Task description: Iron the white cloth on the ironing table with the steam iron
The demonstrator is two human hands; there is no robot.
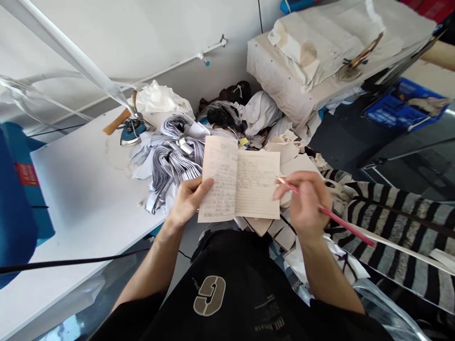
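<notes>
Clenching a slim pink pencil, the right-hand grip pinches it between thumb and fingers, with the tip hovering at the outer edge of a small open cream notebook with handwritten, ruled pages. The left-hand grip cradles the notebook from below, thumb pressed on its left page, so the spread stays flat and steady. That firm thumb paired with a light pencil hold suits neat, small handwriting well. Directly under the notebook lie pale cut paper pieces. Beyond the left-hand grip, a white desk carries a twisted heap of grey-and-white fabric strips and, further out, a blue steam iron with a wooden handle. Right of the right-hand grip spreads black-and-white striped fabric. Well ahead of both grips, a mound of dark and white clothes sits against the wall, beside a stained white padded table, with a blue plastic crate further right.
</notes>
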